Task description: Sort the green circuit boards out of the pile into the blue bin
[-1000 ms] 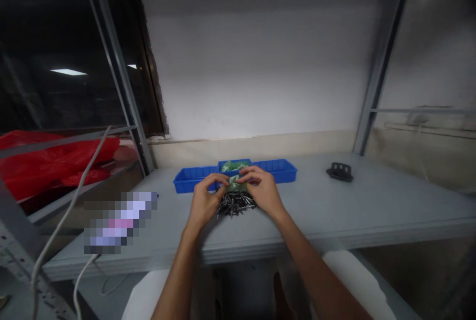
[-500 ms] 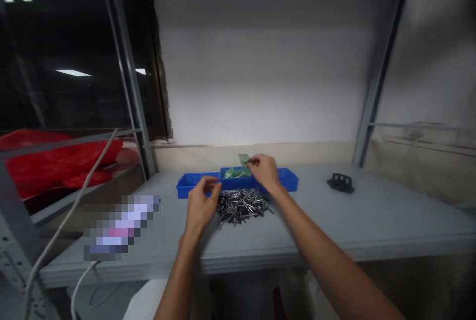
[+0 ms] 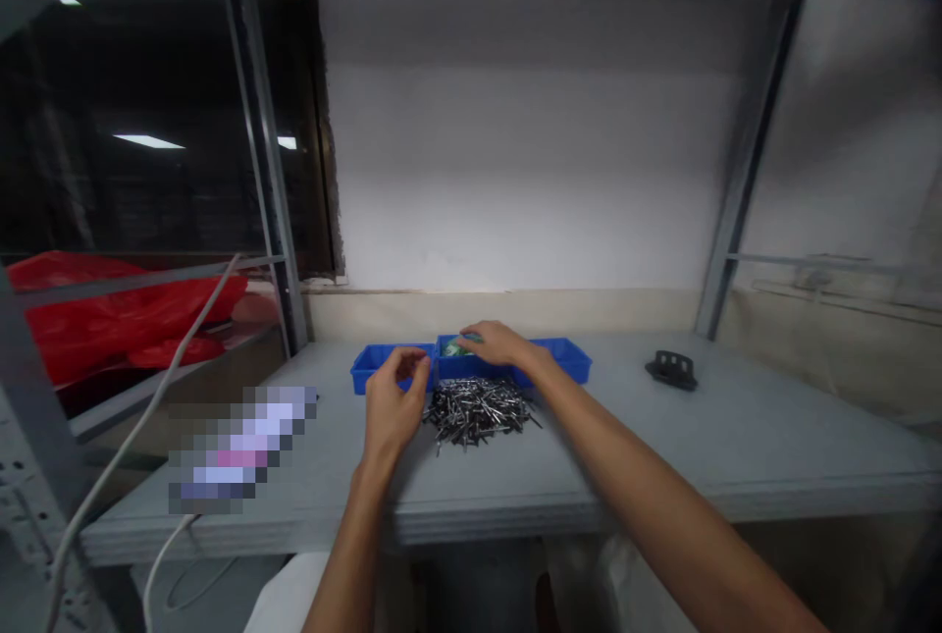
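Lowered into the blue tray [image 3: 559,355], right hand [image 3: 495,342] pinches green pieces [image 3: 454,347]; left hand [image 3: 393,403] hovers half-curled.

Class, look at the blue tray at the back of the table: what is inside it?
The blue tray holds green pieces in its middle compartment; the right hand covers most of them. The left compartment looks empty.

My left hand [image 3: 392,409] and right hand [image 3: 497,342] are bare, forearms unsleeved; I see white trousers below the table [image 3: 662,456].
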Available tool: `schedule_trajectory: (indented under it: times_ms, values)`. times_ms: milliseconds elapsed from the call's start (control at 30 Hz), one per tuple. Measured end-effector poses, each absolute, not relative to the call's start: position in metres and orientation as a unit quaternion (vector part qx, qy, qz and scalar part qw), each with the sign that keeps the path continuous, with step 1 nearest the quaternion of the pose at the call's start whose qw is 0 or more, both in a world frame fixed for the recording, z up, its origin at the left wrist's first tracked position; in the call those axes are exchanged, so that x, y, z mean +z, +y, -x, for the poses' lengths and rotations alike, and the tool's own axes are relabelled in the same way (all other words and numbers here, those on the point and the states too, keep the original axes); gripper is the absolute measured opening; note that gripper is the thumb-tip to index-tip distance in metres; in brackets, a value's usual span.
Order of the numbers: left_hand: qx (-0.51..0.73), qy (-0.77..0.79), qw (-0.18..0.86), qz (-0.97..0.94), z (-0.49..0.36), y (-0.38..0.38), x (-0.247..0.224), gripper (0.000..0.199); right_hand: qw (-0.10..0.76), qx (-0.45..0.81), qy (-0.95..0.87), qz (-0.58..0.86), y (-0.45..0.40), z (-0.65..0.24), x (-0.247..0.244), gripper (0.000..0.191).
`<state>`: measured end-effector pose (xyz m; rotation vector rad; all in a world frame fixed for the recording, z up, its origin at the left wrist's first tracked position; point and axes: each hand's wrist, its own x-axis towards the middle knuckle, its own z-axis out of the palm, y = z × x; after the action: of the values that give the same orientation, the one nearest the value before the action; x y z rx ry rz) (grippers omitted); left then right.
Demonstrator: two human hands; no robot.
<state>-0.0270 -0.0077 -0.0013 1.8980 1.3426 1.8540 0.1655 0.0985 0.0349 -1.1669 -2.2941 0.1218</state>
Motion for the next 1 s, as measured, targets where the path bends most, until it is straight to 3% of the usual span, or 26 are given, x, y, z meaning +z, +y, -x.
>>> schedule_trajectory:
  times_ms: [200, 400, 633, 867, 1000]
  values:
    - [0.617, 0.454, 0.074, -0.639, 0.027, -0.008, -0.002, 0.018, 0.202, -0.028, -0.848, 0.49, 0.088, -0.145, 0.003, 0.044]
    - [0.622, 0.436, 0.084, -0.645, 0.018, -0.008, -0.005, 0.012, 0.197, -0.098, -0.835, 0.504, 0.091, -0.145, -0.004, 0.047]
    - [0.611, 0.443, 0.075, -0.652, 0.015, -0.008, -0.006, 0.011, 0.155, -0.092, -0.842, 0.508, 0.108, -0.148, 0.008, 0.056]
    - [0.601, 0.459, 0.075, -0.649, 0.019, -0.007, -0.003, 0.012, 0.104, 0.015, -0.856, 0.506, 0.124, -0.156, 0.035, 0.042]
    - [0.592, 0.467, 0.068, -0.653, 0.019, -0.008, -0.002, 0.013, 0.171, -0.014, -0.867, 0.469, 0.119, -0.168, 0.042, 0.04]
